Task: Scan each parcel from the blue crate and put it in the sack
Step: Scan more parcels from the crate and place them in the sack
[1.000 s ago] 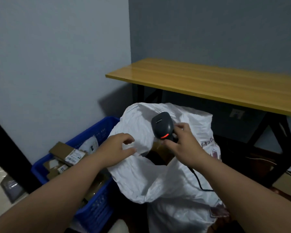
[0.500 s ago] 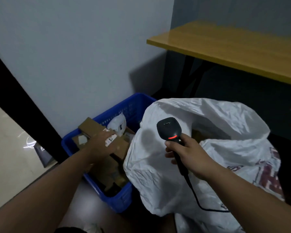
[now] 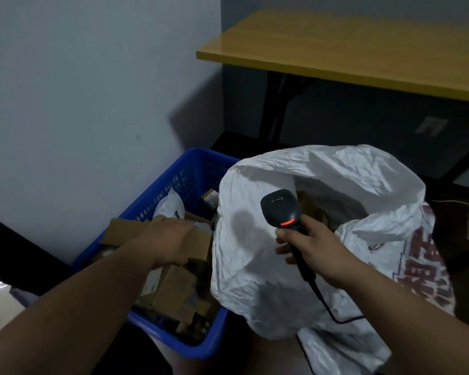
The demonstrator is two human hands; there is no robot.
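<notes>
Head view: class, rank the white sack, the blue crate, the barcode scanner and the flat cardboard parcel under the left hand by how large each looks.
1. White sack, largest.
2. Blue crate, partly hidden by the sack and arm, so unsure.
3. Flat cardboard parcel, partly covered by the left hand.
4. Barcode scanner, smallest, in the right hand.

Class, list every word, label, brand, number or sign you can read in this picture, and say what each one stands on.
Nothing here can be read for certain.
White sack: large red printed characters on its right side, too creased and blurred to read.
Scanner: a small mark on top of its head, too small to read.
Parcels in the blue crate: white shipping labels, print too blurred to read.
Wall plate under the table: no legible text.
</notes>
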